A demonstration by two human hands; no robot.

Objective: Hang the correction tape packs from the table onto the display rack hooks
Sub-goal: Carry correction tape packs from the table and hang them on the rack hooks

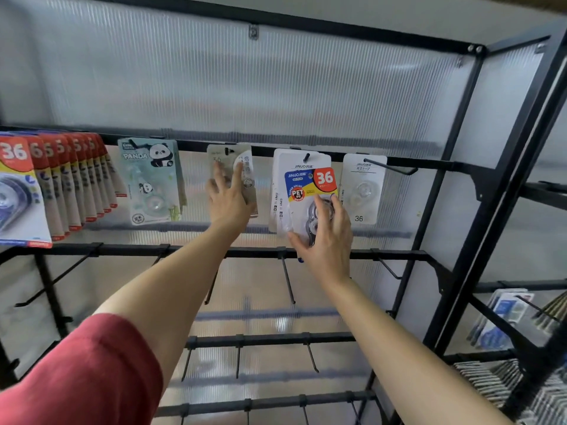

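Note:
On the top rail of the black display rack [362, 157], several correction tape packs hang from hooks. My left hand [228, 199] lies with straight fingers against a grey pack [245, 167] hanging near the middle. My right hand [325, 240] grips a white pack with a blue, yellow and red "36" label [310, 182]; this pack sits in front of a white stack on a hook [306, 157]. Whether its hole is over the hook I cannot tell. A white "36" pack [363, 188] hangs to the right.
A row of red "36" packs [61, 185] and panda packs [150, 179] hang at the left. A bare hook [389, 168] juts out at the top right. The lower rails carry several bare hooks [288, 277]. A neighbouring rack [503, 320] at the right holds more stationery.

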